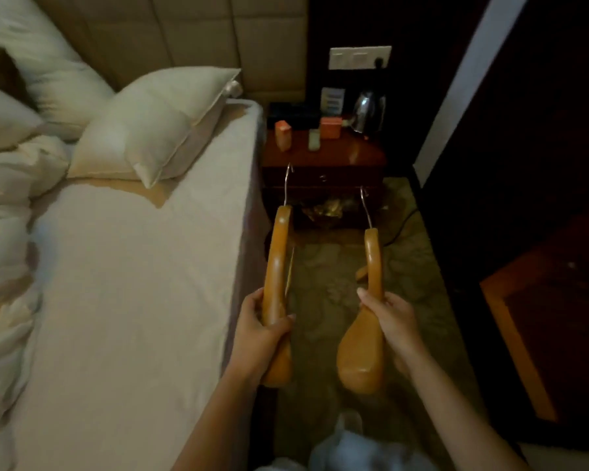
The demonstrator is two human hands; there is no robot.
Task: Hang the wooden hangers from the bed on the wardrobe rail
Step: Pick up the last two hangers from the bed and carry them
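Note:
I hold two wooden hangers over the carpet beside the bed point(133, 283). My left hand point(257, 329) is shut on the left hanger point(276, 260), whose metal hook points away from me toward the nightstand. My right hand point(390, 317) is shut on the right hanger point(371, 266); its broad shoulder end hangs below my fingers and its hook also points forward. No hanger lies on the visible part of the bed. No wardrobe rail is in sight.
White pillows point(157, 127) and a crumpled duvet point(4, 249) lie on the bed at left. A dark wooden nightstand point(323, 164) ahead carries a kettle point(369, 110) and small boxes. Dark wooden panels point(541, 232) stand at right. Patterned carpet point(330, 277) runs between.

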